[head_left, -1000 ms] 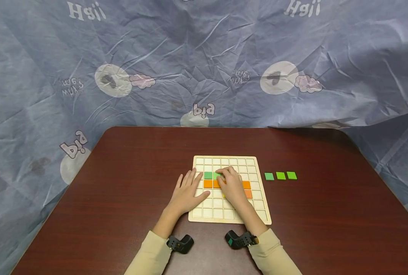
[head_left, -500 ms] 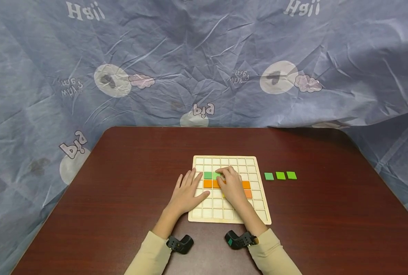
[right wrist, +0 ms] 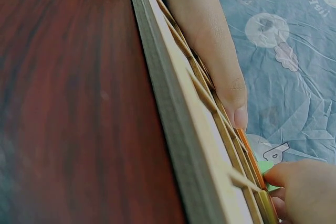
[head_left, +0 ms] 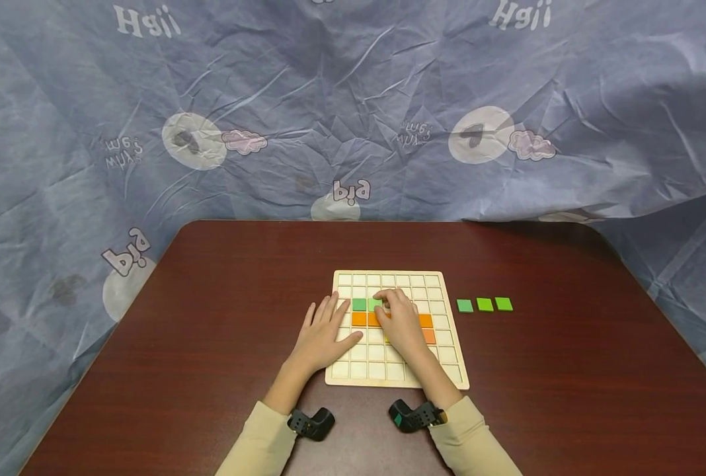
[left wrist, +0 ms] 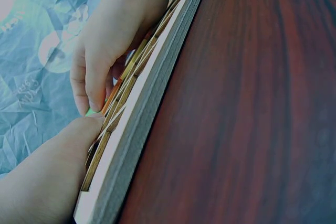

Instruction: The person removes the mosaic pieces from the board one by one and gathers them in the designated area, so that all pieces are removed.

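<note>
A square wooden grid board (head_left: 377, 371) lies on the table with coloured square tiles in some of its cells. My left hand (head_left: 320, 337) rests on the board's left side, fingers straight and spread, thumb out over the grid. With thumb and forefinger, my right hand (head_left: 403, 322) pinches a light green tile (right wrist: 268, 172), which stands a little tilted at its cell. To its left sits a darker green tile (head_left: 359, 305). A row of orange tiles (head_left: 359, 318) runs just below, partly hidden by the right hand. A lighter orange tile (head_left: 429, 336) shows right of the wrist.
Three loose tiles lie in a row right of the board: a teal-green tile (head_left: 465, 306) and two bright green ones, the nearer bright green tile (head_left: 485, 305) in the middle. The dark red-brown table (head_left: 258, 264) ends at a blue-grey patterned cloth (head_left: 305, 99).
</note>
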The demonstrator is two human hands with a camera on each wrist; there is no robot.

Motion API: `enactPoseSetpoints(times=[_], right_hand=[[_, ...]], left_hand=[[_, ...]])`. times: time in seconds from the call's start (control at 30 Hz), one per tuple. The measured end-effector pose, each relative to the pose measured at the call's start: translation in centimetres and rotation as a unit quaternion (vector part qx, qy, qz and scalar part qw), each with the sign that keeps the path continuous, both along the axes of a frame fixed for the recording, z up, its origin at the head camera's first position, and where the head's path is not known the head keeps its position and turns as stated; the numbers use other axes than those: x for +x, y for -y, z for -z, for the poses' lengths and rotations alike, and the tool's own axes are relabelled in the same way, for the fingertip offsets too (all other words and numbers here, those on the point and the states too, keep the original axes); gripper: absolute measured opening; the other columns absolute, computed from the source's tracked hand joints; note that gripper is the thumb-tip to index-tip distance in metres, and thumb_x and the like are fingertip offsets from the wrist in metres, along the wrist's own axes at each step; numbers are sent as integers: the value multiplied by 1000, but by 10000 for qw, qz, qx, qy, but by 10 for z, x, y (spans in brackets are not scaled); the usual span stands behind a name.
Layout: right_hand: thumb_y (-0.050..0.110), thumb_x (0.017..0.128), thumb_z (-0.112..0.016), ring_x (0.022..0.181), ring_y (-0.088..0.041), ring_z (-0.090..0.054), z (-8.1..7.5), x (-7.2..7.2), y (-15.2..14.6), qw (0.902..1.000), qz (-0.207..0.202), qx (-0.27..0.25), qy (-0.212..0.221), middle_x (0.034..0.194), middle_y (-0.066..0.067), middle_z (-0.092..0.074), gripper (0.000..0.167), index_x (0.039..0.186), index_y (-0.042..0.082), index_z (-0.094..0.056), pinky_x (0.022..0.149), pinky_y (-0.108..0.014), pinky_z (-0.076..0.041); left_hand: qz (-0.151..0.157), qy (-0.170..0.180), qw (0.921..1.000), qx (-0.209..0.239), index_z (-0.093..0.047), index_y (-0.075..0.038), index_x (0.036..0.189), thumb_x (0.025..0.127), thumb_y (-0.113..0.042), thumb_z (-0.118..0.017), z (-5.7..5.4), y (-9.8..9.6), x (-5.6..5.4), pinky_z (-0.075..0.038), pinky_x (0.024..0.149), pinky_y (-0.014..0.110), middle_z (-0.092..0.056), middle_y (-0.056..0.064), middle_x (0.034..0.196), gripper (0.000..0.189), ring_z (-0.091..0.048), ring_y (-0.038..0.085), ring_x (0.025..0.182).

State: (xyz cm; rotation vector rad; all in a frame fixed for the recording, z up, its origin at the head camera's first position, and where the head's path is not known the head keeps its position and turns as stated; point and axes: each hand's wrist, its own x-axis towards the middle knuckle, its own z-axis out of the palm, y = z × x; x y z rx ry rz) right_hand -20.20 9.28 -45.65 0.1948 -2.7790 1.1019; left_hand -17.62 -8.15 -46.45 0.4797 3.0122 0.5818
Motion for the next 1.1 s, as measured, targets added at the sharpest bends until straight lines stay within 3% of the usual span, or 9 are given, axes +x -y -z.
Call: enactPoseSetpoints(times=[0.23,0.43,0.67,0.77,0.9,1.0,1.1], right_hand=[[17,87,-59,88,-20,-53,0,0,0,10000,16,34,-89,95,-4,-56,19,106,14,-60,81,-36,-37],[16,86,-59,90,-21,-57,0,0,0,9999,-17,-43,-117,96,-4,-62,18,104,15,-59,84,-39,-37],[16,86,-59,86,-19,-57,-2,0,0,9998,-46,-215,37,86,-2,-62,14,100,15,-57,86,-40,-34],[15,86,-59,82,-17,-56,-5,-1,0,9991,-81,-381,148,85,-2,-60,14,100,14,-57,87,-39,-35],[14,87,-58,76,-16,-52,-9,-2,-3,9958,-126,-840,355,87,-4,-57,16,103,12,-56,75,-32,-43],[14,88,-57,78,-17,-52,-12,-3,-6,9920,-163,-1161,471,92,-6,-56,18,106,11,-56,68,-28,-46],[15,89,-56,83,-18,-54,-13,-4,-9,9890,-148,-1366,539,97,-7,-56,19,108,12,-56,70,-27,-46]], left_hand=[[-10,-55,10000,-9,-23,-19,146,88,-60,-37,-1,0,0,-4,114,47,-13,7,154,73,-13,24,142],[-12,-18,10000,21,-22,-20,146,88,-61,-37,0,0,-1,-4,114,47,-12,6,154,73,-12,24,142],[-3,-28,10000,49,-22,-20,146,88,-61,-36,2,0,0,-4,114,47,-12,6,154,73,-11,24,142],[-7,-19,10000,62,-22,-20,146,88,-61,-36,1,1,0,-4,114,47,-12,6,154,73,-11,24,142],[-3,-17,10000,70,-22,-20,146,87,-61,-37,0,0,0,-4,114,46,-12,6,154,73,-11,23,142],[-4,-15,10000,47,-22,-20,146,87,-61,-37,0,0,0,-4,115,46,-12,6,154,73,-12,23,142],[3,-20,10000,39,-22,-20,146,87,-60,-37,0,0,-1,-4,114,46,-13,6,154,73,-12,24,142]])
